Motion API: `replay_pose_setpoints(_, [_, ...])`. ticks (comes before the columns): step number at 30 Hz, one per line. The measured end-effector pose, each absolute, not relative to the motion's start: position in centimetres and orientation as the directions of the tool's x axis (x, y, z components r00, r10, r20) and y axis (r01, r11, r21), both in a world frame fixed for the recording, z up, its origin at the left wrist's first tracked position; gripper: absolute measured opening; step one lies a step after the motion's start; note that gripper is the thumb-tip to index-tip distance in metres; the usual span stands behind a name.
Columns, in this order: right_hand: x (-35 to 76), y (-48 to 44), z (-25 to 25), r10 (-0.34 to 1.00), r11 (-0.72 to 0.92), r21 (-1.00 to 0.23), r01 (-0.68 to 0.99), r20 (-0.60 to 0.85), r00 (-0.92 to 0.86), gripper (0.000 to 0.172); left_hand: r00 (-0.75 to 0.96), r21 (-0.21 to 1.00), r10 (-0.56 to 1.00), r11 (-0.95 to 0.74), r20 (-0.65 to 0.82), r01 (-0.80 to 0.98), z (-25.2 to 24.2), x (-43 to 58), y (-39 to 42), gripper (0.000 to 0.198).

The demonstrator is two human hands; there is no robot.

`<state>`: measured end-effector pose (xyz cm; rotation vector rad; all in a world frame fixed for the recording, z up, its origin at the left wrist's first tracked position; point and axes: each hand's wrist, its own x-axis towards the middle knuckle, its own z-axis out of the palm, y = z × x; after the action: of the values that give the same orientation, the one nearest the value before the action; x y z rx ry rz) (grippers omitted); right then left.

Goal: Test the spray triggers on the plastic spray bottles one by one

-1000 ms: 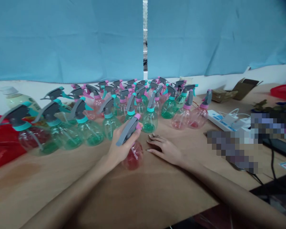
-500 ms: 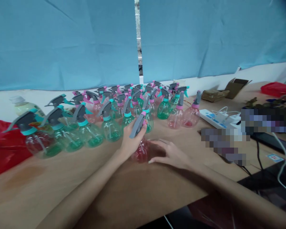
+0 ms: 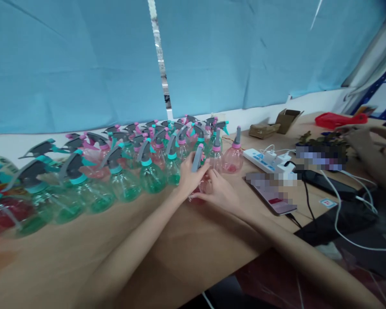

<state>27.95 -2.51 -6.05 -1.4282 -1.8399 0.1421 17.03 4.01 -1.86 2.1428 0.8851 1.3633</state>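
My left hand (image 3: pixel 189 177) is closed round the neck of a pink spray bottle (image 3: pixel 202 183) with a grey trigger head, held upright on the brown table (image 3: pixel 83 257). My right hand (image 3: pixel 219 192) cups the bottle's body from the right, fingers wrapped against it. Just behind stand several green and pink spray bottles (image 3: pixel 148 171) with grey triggers, packed in rows toward the blue curtain.
A white power strip (image 3: pixel 266 158) with cables lies right of the bottles, beside a phone (image 3: pixel 272 195) and dark cables near the table's edge. A cardboard box (image 3: pixel 287 120) and red bag (image 3: pixel 336 120) sit at the far right. Another person's hand (image 3: pixel 357 135) works there.
The pink bottle has moved forward toward the rows. My right hand went from lying flat on the table to holding the bottle. The view has swung right.
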Motion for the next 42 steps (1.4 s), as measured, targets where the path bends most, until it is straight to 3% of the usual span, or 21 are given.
replay_pose_setpoints(5, [29.2, -0.8, -5.7, 0.865, 0.347, -0.466, 0.814, 0.495, -0.085, 0.054, 0.4, 0.669, 0.741, -0.665, 0.539, 0.33, -1.8, 16.0, 4.4, 0.063])
replay_pose_setpoints(8, [29.5, 0.8, -5.4, 0.856, 0.328, -0.418, 0.847, 0.511, -0.079, 0.041, 0.439, 0.657, 0.724, -0.68, 0.532, 0.325, -2.6, 14.2, 3.7, 0.064])
replay_pose_setpoints(11, [29.3, 2.4, -5.0, 0.853, 0.286, -0.384, 0.878, 0.52, -0.05, 0.045, 0.469, 0.559, 0.689, -0.723, 0.552, 0.406, -4.0, 11.9, 2.4, 0.067])
replay_pose_setpoints(16, [28.1, 3.9, -4.2, 0.867, 0.16, -0.304, 0.939, 0.498, 0.013, 0.053, 0.613, 0.365, 0.646, -0.763, 0.455, 0.533, -6.8, 8.9, -0.1, 0.052])
replay_pose_setpoints(22, [27.3, 5.1, -4.2, 0.855, 0.098, -0.266, 0.959, 0.516, 0.056, 0.055, 0.746, 0.23, 0.549, -0.836, 0.377, 0.499, -8.3, 8.5, -0.7, 0.048])
replay_pose_setpoints(27, [27.0, 5.8, -4.1, 0.86, 0.064, -0.242, 0.968, 0.506, 0.07, 0.053, 0.747, 0.242, 0.547, -0.837, 0.378, 0.491, -8.1, 8.8, -0.4, 0.042])
replay_pose_setpoints(33, [27.5, 4.2, -3.9, 0.866, 0.103, -0.275, 0.956, 0.498, 0.049, 0.063, 0.732, 0.278, 0.567, -0.824, 0.379, 0.494, -8.4, 8.7, -0.4, 0.04])
replay_pose_setpoints(38, [31.0, 1.5, -3.6, 0.85, 0.232, -0.306, 0.923, 0.525, -0.04, 0.033, 0.729, 0.277, 0.573, -0.82, 0.375, 0.501, -8.5, 8.8, -0.3, 0.035])
replay_pose_setpoints(42, [34.2, 0.8, -3.5, 0.807, 0.104, -0.335, 0.936, 0.579, 0.118, 0.025, 0.728, 0.276, 0.574, -0.819, 0.375, 0.503, -8.3, 9.0, -0.3, 0.032])
